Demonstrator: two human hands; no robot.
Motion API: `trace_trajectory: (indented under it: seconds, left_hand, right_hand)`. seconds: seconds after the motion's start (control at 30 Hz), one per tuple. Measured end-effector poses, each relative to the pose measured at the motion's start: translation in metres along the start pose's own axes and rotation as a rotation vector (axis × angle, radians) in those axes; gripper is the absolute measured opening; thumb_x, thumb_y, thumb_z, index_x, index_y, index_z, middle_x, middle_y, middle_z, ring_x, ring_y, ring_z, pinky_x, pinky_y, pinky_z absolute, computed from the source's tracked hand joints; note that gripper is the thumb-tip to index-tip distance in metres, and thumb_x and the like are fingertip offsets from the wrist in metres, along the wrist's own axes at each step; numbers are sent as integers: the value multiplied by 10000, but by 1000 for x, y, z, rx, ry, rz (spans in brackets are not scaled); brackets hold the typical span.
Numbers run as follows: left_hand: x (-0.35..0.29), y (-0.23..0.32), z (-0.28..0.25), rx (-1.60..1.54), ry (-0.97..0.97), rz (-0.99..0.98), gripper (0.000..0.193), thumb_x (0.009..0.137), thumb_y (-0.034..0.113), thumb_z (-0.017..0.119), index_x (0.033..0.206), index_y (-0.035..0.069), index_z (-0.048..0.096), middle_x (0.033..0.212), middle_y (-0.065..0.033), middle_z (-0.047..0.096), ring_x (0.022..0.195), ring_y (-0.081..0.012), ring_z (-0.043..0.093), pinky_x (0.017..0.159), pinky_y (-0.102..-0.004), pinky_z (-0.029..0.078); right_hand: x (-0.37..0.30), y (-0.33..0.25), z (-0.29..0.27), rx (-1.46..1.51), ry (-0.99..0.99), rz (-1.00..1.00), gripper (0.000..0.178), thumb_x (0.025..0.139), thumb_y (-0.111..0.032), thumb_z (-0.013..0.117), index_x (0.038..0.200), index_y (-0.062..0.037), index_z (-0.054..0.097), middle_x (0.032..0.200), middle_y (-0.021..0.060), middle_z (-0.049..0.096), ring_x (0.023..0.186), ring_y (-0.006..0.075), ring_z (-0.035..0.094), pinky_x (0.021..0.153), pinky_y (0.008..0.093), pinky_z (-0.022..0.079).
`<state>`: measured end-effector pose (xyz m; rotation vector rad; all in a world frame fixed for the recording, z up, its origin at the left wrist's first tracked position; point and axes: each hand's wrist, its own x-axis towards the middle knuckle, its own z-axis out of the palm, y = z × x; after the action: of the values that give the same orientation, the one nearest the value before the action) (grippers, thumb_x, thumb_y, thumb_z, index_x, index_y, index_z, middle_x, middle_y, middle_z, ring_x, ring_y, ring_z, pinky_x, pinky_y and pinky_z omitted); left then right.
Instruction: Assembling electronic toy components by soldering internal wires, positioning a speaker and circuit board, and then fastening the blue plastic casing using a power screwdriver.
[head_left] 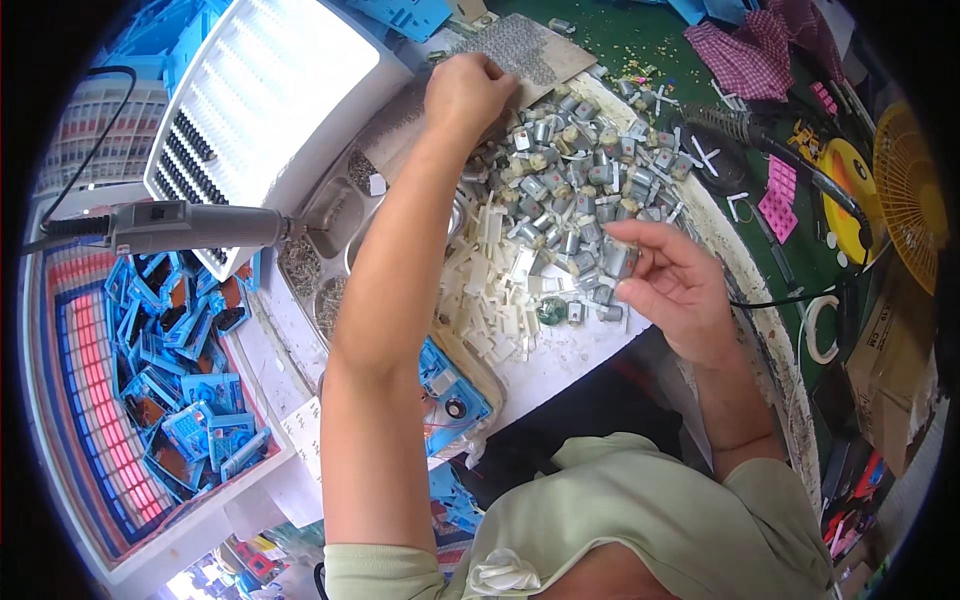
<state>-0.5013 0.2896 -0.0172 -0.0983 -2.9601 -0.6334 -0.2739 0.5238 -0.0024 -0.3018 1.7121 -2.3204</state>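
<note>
Head view. Right hand [672, 285]: half curled, thumb and fingertips pinched on one small grey motor [617, 259], held just above the near edge of the motor pile [585, 170]; the motor's long axis runs roughly up-down in the picture. Left hand [467, 92]: arm stretched forward, fingers bent down at the far edge of the pile beside a grey perforated sheet [520, 45]; whether it grips anything cannot be told. White plastic clips [495, 285]: heaped between both arms on the white worktop [560, 365]. Blue housing [450, 395]: near the left elbow, partly covered by the forearm. Left fingertips hidden.
</note>
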Motion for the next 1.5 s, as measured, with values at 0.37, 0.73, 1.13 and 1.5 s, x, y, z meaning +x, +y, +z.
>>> trace_trajectory:
  seconds: [0.37,0.73,1.13,1.5]
  left_hand:
    - [5,-9,25,191,229,202,180,865,211,702,953,59,743,873,-158,745,824,-316,728,741,-432,574]
    - [-94,3,-62,-767,176,74,140,893,107,716,949,-19,697,769,-76,714,679,-128,662,633,-274,532]
    - [-387,-13,-107,-1291,47,-181,155,899,-115,682,1047,-69,678,1046,-117,670,917,-164,675,813,-284,568]
    - [-425,2,-69,-1267,243,-306,251,880,-99,713,1110,-20,652,1067,-71,651,939,-126,683,827,-265,583]
  right_hand:
    - [-7,3,-3,-102,36,28,493,902,51,701,1380,-15,600,860,-37,530,775,39,503,702,186,407]
    - [13,11,10,-780,-335,22,407,872,-34,684,1277,-67,669,729,20,570,650,122,549,621,272,443]
    - [27,32,31,-1295,-523,-277,358,835,-95,667,1192,-94,658,721,124,629,688,321,643,641,435,492]
    - [12,9,58,-954,-333,103,389,835,-44,700,1224,-56,677,662,-30,536,628,59,527,618,220,428]
